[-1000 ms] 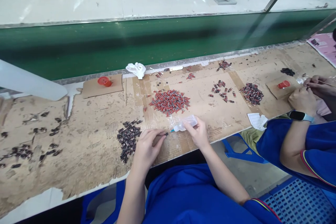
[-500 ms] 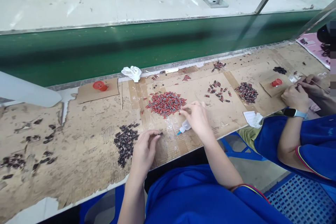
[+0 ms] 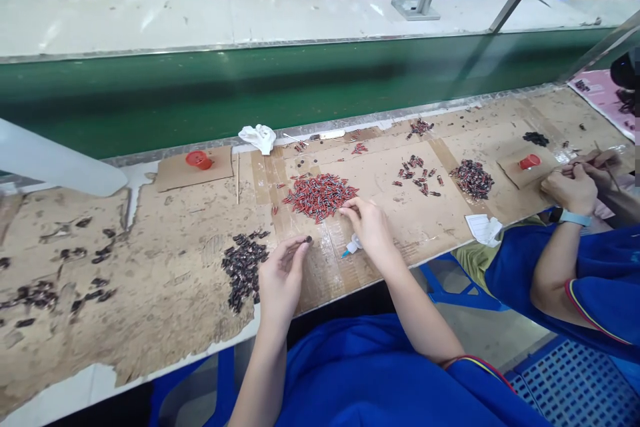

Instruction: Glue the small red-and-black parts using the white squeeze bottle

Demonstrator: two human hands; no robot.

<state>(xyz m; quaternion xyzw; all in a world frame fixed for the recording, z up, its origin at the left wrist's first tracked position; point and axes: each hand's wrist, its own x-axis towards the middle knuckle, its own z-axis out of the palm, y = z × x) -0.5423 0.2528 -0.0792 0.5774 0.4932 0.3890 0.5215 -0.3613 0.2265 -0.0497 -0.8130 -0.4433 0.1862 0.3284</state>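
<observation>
My left hand pinches a small dark round-ended part between thumb and fingertips, raised over the cardboard. To its left lies a pile of black parts. My right hand is at the lower right edge of a heap of small red-and-dark parts. Its thumb and forefinger are closed together; what they hold, if anything, is too small to make out. Partly hidden beneath that hand lies a small clear squeeze bottle with a blue tip.
Cardboard covers the bench. Behind the heap are a red cup, a thin stick, white tissue and a white-handled tool. To the right, a co-worker's hands work beside another red cup. A green belt runs behind.
My left hand has lifted slightly and turned, bringing the dark part more into view. My right hand stays by the red heap, its fingers drawn closer together. The whole view has shifted a little.
</observation>
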